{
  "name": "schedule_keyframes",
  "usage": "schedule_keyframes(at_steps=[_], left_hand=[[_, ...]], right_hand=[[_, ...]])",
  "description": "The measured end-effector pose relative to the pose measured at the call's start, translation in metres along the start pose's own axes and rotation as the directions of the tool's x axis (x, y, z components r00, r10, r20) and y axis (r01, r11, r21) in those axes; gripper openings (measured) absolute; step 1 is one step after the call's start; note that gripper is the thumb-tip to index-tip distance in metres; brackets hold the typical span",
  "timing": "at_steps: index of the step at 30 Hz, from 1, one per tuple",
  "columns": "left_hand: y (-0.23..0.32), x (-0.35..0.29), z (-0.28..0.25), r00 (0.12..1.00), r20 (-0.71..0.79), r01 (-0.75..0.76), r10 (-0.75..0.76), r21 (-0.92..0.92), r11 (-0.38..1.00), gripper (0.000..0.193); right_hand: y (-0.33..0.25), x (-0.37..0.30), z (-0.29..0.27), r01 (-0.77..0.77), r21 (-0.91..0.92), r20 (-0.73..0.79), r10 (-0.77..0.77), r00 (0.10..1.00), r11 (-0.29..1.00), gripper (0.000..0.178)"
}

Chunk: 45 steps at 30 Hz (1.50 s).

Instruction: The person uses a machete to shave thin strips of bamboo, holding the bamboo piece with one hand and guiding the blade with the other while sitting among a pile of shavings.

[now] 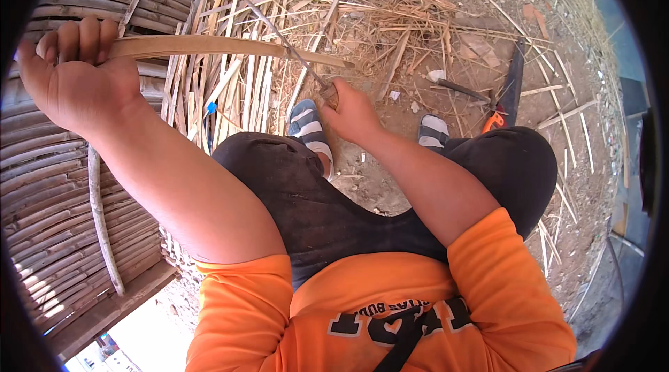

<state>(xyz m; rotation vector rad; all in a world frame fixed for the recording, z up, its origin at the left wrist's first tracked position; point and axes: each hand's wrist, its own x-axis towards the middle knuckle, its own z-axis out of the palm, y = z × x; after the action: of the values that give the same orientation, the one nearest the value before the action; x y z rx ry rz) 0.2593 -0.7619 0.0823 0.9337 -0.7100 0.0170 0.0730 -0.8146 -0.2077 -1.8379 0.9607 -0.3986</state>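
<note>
My left hand (87,72), raised at the far left, is closed round one end of a flat, pale bamboo strip (202,45). The strip reaches to the right in front of me and tapers to a darker tip. In my closed right hand (352,112) is the handle of a long, thin knife (304,63). Its narrow blade slants up and to the left, crossing the strip near the tip. Whether the edge is cutting into the bamboo I cannot tell.
Split bamboo strips (254,89) lie heaped beyond my knees, with shavings (418,20) behind. On the right are a saw with an orange handle (493,121) and a dark bladed tool (460,89). A bamboo slat wall (52,163) stands close on my left. My sandalled feet (306,124) rest on dirt.
</note>
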Motion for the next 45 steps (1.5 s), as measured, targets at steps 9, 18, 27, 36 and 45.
schedule_keyframes(at_steps=[9, 18, 27, 36, 45], left_hand=[[0.001, 0.008, -0.009, 0.997, 0.046, 0.065, -0.063, -0.042, 0.997, 0.057], [0.004, 0.004, -0.009, 0.996, 0.038, 0.080, -0.078, -0.078, 0.994, 0.048], [-0.002, 0.007, -0.007, 0.989, -0.135, 0.048, -0.053, -0.041, 0.998, 0.044], [-0.002, -0.003, 0.005, 0.998, -0.042, 0.038, -0.041, -0.066, 0.997, 0.043], [-0.004, 0.007, -0.007, 0.993, -0.112, 0.037, -0.042, -0.053, 0.998, 0.043]], right_hand=[[0.073, -0.001, 0.008, -0.269, -0.126, -0.047, 0.265, 0.963, 0.955, 0.042], [-0.036, 0.004, -0.004, 0.180, 0.134, -0.005, -0.182, 0.983, 0.974, 0.036], [0.030, 0.004, 0.008, -0.181, -0.034, -0.042, 0.179, 0.983, 0.983, 0.037], [-0.001, -0.004, 0.004, 0.051, 0.055, 0.009, -0.051, 0.999, 0.997, 0.044], [0.027, 0.009, 0.005, -0.078, -0.042, -0.016, 0.078, 0.997, 0.996, 0.044]])
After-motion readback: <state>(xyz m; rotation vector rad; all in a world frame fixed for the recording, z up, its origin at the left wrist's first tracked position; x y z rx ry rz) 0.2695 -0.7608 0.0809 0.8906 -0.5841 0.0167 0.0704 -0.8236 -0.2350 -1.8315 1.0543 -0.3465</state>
